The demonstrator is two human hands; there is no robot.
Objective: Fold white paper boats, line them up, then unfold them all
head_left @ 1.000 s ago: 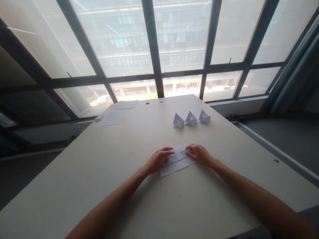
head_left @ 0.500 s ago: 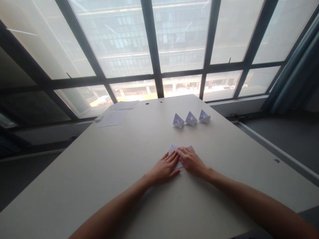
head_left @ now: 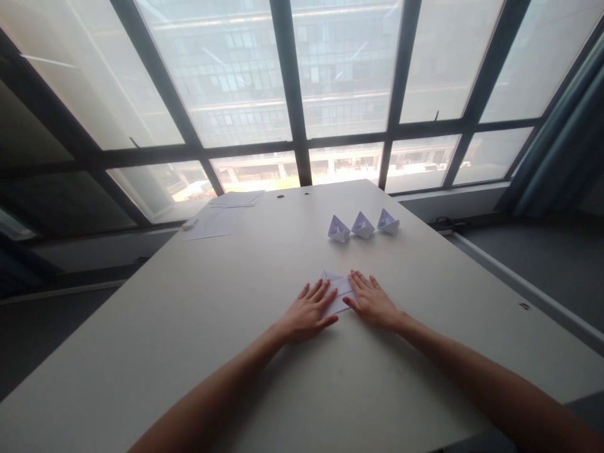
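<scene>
A folded white paper lies flat on the pale table, mostly covered by my hands. My left hand presses on its left part with fingers stretched out flat. On the paper's right part rests my right hand, fingers spread and flat as well. Only a narrow strip of the paper shows between the two hands. Three small folded paper boats stand in a row farther back on the table.
Loose white sheets lie at the table's far left corner, near two small dark dots. Large windows rise behind the table. A blue curtain hangs at the right, with dark floor on both sides.
The paper was folded smaller between one second ago and half a second ago. Since then my hands have slid apart sideways, fingers flattening on the paper.
</scene>
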